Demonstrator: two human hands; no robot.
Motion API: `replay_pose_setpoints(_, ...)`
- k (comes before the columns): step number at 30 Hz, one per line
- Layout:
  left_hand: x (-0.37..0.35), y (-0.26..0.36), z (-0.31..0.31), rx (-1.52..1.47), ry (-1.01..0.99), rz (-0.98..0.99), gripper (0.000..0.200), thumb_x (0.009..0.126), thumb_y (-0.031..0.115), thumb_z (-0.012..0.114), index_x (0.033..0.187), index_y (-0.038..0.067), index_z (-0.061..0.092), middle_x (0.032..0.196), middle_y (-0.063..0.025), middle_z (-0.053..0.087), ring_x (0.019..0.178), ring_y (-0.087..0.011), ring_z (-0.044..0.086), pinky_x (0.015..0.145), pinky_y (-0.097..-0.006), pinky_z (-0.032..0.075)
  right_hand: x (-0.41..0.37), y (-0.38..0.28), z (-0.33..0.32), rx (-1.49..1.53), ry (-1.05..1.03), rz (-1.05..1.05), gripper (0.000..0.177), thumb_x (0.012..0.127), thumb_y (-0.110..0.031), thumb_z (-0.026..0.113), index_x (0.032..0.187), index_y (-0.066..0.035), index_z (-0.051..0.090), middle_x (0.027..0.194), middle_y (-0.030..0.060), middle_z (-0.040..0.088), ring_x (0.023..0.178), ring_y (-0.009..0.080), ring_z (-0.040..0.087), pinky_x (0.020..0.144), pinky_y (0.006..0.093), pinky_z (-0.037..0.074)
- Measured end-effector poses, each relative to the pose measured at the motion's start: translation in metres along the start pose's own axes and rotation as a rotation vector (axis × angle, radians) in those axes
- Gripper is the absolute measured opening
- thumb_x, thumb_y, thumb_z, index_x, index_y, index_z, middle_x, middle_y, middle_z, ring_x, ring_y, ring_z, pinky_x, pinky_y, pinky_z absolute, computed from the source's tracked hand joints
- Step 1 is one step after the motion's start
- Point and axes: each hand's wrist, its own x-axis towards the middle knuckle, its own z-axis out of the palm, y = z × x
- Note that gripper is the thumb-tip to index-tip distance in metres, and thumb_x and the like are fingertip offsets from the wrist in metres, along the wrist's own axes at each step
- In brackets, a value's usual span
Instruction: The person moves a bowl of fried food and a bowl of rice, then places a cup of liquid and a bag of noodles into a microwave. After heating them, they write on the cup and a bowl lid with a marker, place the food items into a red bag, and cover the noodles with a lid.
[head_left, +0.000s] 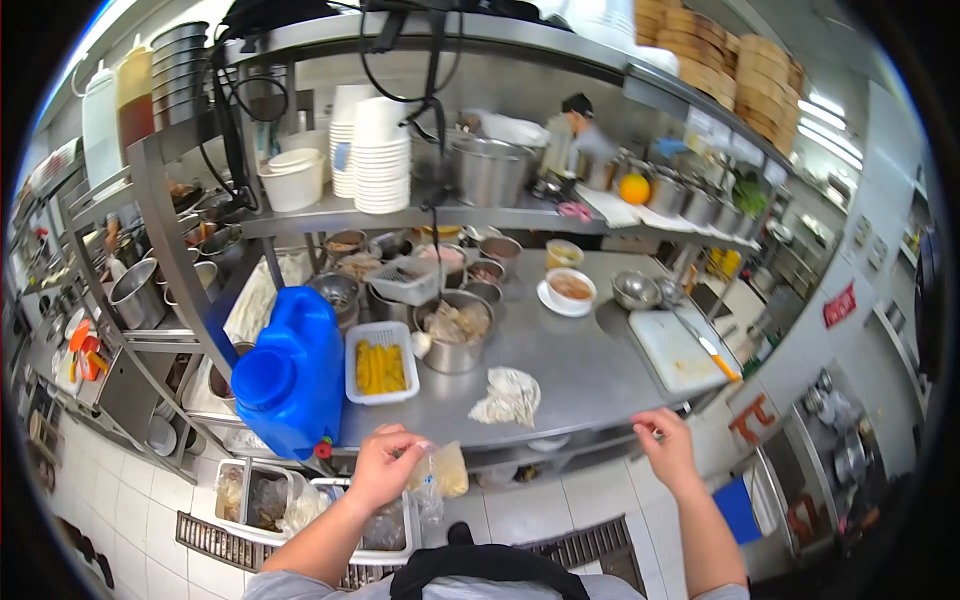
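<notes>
My left hand (388, 463) is closed in a pinch on the top of a clear plastic bag (450, 470) with pale yellowish contents. The bag hangs in front of the counter's front edge. Off to the right, my right hand (668, 447) is raised near the same edge, fingers curled toward the thumb; whatever is between them, if anything, is too small to see. A crumpled white cloth (508, 396) lies on the steel counter (590, 370) between the hands. Beyond my left hand stands a white basket (380, 396) of yellow strips.
A large blue jug (295, 375) stands at left, and bins (410, 540) of bagged items sit below. Pots (455, 350), a bowl of brown food (570, 290) and a cutting board (680, 350) with a knife (718, 358) occupy the counter. A person (590, 140) works beyond the shelf.
</notes>
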Motion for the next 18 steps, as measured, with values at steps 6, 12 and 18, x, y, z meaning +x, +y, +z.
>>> replay_pose_setpoints(6,0.039,-0.049,-0.017,0.102,0.245,-0.02,0.008,0.079,0.009,0.07,0.079,0.003,0.073,0.067,-0.0106,0.059,0.069,-0.0255,0.057,0.065,-0.0349,0.043,0.145,-0.081,0.037,0.099,-0.306,-0.221,0.021,0.084,-0.007,0.069,0.105,-0.007,0.067,0.082,0.0074,0.064,0.074,0.0182,0.062,0.067,0.0313,0.049)
replay_pose_setpoints(12,0.033,-0.052,-0.029,0.012,0.428,-0.153,0.008,0.081,0.006,0.067,0.082,0.003,0.075,0.066,-0.006,0.058,0.067,-0.0181,0.052,0.064,-0.031,0.04,0.224,-0.099,0.109,0.064,-0.624,-0.6,0.013,0.088,-0.02,0.068,0.091,-0.008,0.067,0.081,0.007,0.064,0.075,0.0252,0.062,0.068,0.0384,0.049)
replay_pose_setpoints(18,0.02,-0.051,-0.025,0.154,0.577,-0.139,0.01,0.082,0.006,0.065,0.081,0.002,0.074,0.067,-0.0064,0.059,0.066,-0.0175,0.052,0.062,-0.0312,0.04,0.206,-0.045,0.245,0.277,-0.866,-0.683,0.016,0.089,-0.02,0.066,0.099,-0.008,0.068,0.098,0.0093,0.062,0.089,0.0277,0.062,0.076,0.0371,0.052)
